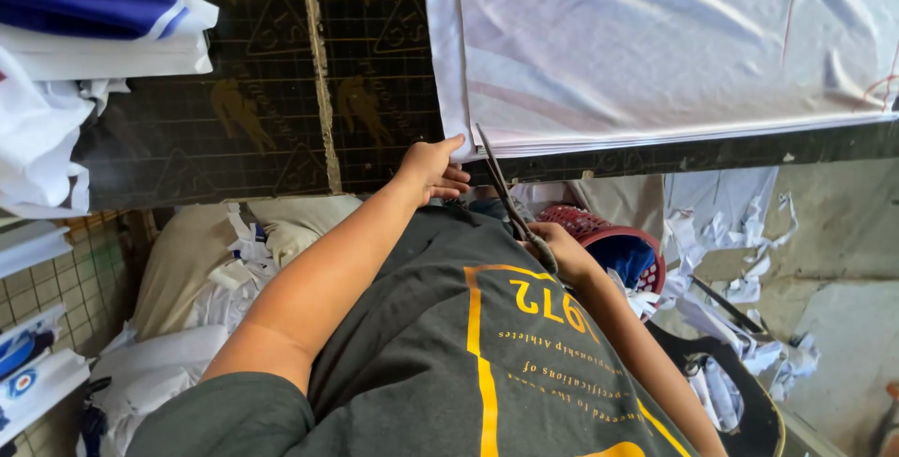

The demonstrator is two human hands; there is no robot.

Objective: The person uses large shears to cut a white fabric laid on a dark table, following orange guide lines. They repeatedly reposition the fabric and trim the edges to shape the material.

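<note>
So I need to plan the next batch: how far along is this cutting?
Just starting, it seems. Already done: red lines are marked on the stacked white fabric, and offcut scraps lie on the floor. In hand: the left hand holds the stack's corner while the right hand brings the scissors to that edge. Left: nearly the whole stack looks uncut along its near edge.

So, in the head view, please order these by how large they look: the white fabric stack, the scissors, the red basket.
1. White fabric stack, by far the largest.
2. Red basket, partly hidden by the right hand.
3. Scissors, long but thin; the basket lies lower, so its rank over them is unsure.
</note>
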